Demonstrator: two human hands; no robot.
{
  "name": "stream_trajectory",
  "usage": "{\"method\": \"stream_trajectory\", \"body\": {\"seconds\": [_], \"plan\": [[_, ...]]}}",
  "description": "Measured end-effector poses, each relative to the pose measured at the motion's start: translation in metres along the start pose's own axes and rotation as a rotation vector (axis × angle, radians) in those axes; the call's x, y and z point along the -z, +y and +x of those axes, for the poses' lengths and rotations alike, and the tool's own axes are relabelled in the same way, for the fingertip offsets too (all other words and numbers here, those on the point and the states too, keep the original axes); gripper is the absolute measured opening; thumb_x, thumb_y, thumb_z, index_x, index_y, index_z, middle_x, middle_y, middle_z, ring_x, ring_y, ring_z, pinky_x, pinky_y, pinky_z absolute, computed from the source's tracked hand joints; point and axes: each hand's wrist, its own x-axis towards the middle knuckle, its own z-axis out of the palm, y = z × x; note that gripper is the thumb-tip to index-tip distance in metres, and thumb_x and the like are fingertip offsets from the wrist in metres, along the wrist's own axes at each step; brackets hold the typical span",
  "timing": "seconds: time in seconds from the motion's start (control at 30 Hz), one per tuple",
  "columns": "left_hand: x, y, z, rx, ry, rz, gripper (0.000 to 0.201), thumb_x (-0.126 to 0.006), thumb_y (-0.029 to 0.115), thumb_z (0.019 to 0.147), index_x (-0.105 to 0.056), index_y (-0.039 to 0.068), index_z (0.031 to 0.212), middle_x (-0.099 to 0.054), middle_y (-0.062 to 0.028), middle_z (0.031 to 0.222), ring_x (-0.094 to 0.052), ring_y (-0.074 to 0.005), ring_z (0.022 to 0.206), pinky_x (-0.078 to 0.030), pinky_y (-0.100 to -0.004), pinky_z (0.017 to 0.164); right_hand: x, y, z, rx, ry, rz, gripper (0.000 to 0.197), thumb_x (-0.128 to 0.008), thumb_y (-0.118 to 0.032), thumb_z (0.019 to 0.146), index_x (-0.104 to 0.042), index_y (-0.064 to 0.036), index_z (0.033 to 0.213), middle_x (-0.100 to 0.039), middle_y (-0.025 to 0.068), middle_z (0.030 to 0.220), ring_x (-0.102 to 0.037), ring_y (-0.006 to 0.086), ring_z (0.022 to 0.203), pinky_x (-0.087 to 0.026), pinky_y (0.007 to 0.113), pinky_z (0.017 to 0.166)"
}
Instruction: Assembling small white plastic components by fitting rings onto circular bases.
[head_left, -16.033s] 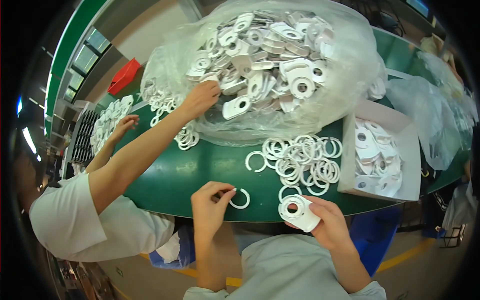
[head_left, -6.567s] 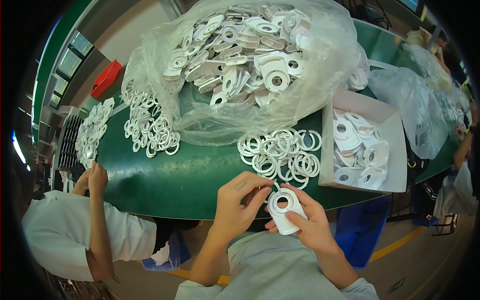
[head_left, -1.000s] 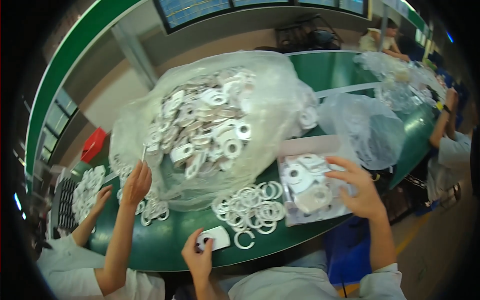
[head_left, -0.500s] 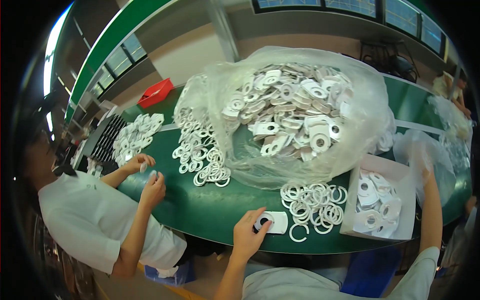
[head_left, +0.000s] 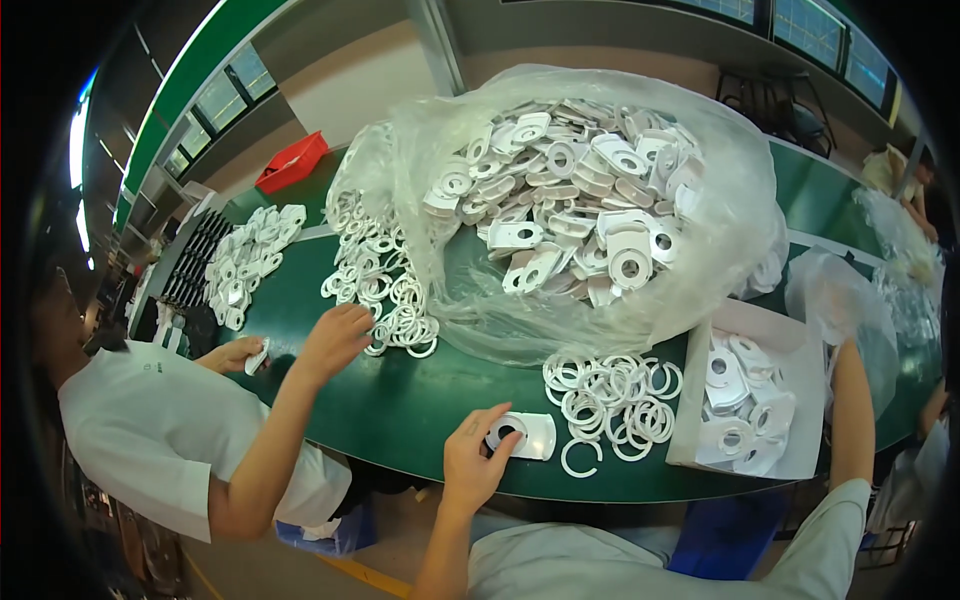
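Note:
My left hand point(head_left: 474, 466) lies at the near edge of the green table. Its fingers and thumb grip the left end of a flat white plastic plate point(head_left: 540, 436) with a round hole. Just right of that plate is a loose pile of white open rings point(head_left: 622, 405). My right hand point(head_left: 842, 322) reaches into a clear plastic bag point(head_left: 882, 335) beyond the box on the right. The film covers its fingers, so their grip is hidden. A white open box point(head_left: 690, 440) between my arms contains several white plates point(head_left: 745, 437) with holes.
A large clear bag point(head_left: 735, 215) heaped with white plates fills the table's middle. Another ring pile point(head_left: 405, 315) lies left of it. A co-worker at left has a white part point(head_left: 257, 357) in one hand. A red tray point(head_left: 292, 162) stands farther back.
My view has shifted slightly, and my left hand still grips the plate. The co-worker's hands have parted: one reaches over to the ring pile, the other keeps a white part.

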Motion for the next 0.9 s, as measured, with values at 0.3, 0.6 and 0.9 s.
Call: {"method": "stream_trajectory", "body": {"seconds": [0.3, 0.6, 0.9], "plan": [[-0.004, -0.001, 0.002, -0.043, 0.02, -0.019, 0.034, -0.071, 0.004, 0.074, -0.063, 0.003, 0.107, -0.061, -0.0066, 0.087, -0.048, -0.0111, 0.057, -0.038, -0.022, 0.049, 0.038, -0.013, 0.002, 0.238, 0.168, -0.246, 0.013, -0.048, -0.009, 0.087, -0.059, -0.0047, 0.091, -0.061, 0.0144, 0.088, -0.06, 0.0285, 0.088, -0.048, 0.036, 0.071], [-0.006, -0.012, 0.0, -0.02, 0.096, -0.125, 0.035, -0.069, -0.003, 0.07, -0.064, 0.001, 0.104, -0.06, -0.0048, 0.086, -0.048, -0.0085, 0.063, -0.034, -0.0197, 0.049, 0.129, -0.056, -0.069, -0.221, 0.188, 0.073, 0.031, -0.052, -0.031, 0.089, -0.066, -0.0042, 0.091, -0.065, 0.0163, 0.089, -0.062, 0.0289, 0.082, -0.05, 0.041, 0.068], [0.004, -0.019, -0.004, 0.165, 0.164, -0.533, 0.025, -0.057, -0.001, 0.084, -0.058, -0.002, 0.11, -0.063, -0.0024, 0.084, -0.056, -0.0066, 0.072, -0.041, -0.0174, 0.062, 0.112, -0.051, -0.224, -0.42, 0.534, 1.389, 0.015, -0.059, -0.005, 0.088, -0.064, 0.0025, 0.1, -0.066, 0.0081, 0.081, -0.056, 0.0092, 0.06, -0.044, 0.021, 0.052]]}}
